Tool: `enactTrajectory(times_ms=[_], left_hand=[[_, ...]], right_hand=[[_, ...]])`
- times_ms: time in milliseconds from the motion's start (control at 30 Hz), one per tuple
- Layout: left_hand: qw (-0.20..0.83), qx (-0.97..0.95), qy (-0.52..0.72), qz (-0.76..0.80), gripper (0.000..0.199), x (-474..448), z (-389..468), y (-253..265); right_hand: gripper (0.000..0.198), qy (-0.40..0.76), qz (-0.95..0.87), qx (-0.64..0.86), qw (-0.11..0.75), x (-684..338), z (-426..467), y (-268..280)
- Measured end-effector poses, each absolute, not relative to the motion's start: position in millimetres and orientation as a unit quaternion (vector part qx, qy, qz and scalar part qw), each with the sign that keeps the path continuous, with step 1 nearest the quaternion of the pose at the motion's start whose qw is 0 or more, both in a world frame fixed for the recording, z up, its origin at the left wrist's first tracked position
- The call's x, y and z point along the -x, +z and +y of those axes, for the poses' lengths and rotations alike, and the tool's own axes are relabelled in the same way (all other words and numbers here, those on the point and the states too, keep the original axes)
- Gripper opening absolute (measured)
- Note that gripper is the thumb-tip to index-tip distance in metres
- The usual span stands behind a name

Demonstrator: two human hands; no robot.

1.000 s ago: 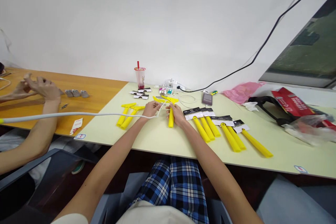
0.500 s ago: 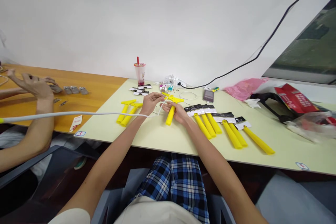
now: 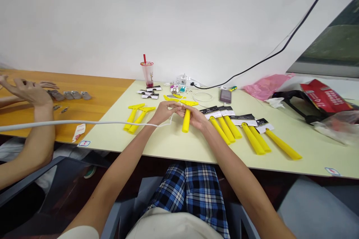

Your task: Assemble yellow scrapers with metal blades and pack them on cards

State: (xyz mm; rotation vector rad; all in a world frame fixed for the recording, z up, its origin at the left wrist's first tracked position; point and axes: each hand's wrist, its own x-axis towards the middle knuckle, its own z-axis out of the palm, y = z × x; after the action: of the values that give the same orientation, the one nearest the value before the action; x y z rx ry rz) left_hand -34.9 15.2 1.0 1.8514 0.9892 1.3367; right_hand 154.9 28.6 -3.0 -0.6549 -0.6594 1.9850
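Note:
My right hand [image 3: 196,118] is closed around a yellow T-shaped scraper [image 3: 186,121], whose round handle points down toward me over the table. The fingers of my left hand [image 3: 166,112] are pinched together by the scraper's crosspiece and meet my right fingers. Whatever lies between the left fingertips is hidden. A white cable [image 3: 106,122] runs across in front of my left wrist. Two similar yellow scrapers [image 3: 138,120] lie to the left of my hands. To the right are several yellow scrapers [image 3: 254,140] with black-and-white card tags [image 3: 240,120] at their heads.
Behind my hands are loose yellow pieces [image 3: 171,98], black-and-white cards [image 3: 150,96], a cup with a red straw [image 3: 147,74], a power strip [image 3: 183,80] and a phone [image 3: 225,96]. Bags and a red package [image 3: 327,97] sit at right. A co-worker's hand [image 3: 30,91] is at left.
My left hand has moved right and closed in on the scraper, its fingers now against my right hand. The view has shifted slightly.

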Motion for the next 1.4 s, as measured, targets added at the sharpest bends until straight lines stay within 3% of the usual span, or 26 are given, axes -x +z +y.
enactTrajectory(times_ms=[300,433,600,733,1033,1400], left_hand=[[0.26,-0.637,0.574,0.444,0.039,72,12,-4],[0.2,-0.699,0.452,0.517,0.028,95,-13,-17],[0.179,-0.766,0.311,0.534,0.037,100,-13,-14],[0.187,-0.801,0.219,0.525,0.032,97,11,4],[0.242,-0.842,0.154,0.457,0.028,95,40,20],[0.222,-0.853,0.087,0.465,0.022,89,34,35]], right_hand=[[0.017,0.812,-0.248,0.261,0.46,-164,24,-5],[0.012,0.804,-0.255,0.26,0.471,-165,22,-8],[0.012,0.797,-0.264,0.267,0.473,-161,19,-8],[0.013,0.788,-0.273,0.267,0.482,-164,16,-6],[0.011,0.793,-0.253,0.26,0.489,-164,15,-4],[0.014,0.799,-0.246,0.24,0.493,-163,22,-12]])
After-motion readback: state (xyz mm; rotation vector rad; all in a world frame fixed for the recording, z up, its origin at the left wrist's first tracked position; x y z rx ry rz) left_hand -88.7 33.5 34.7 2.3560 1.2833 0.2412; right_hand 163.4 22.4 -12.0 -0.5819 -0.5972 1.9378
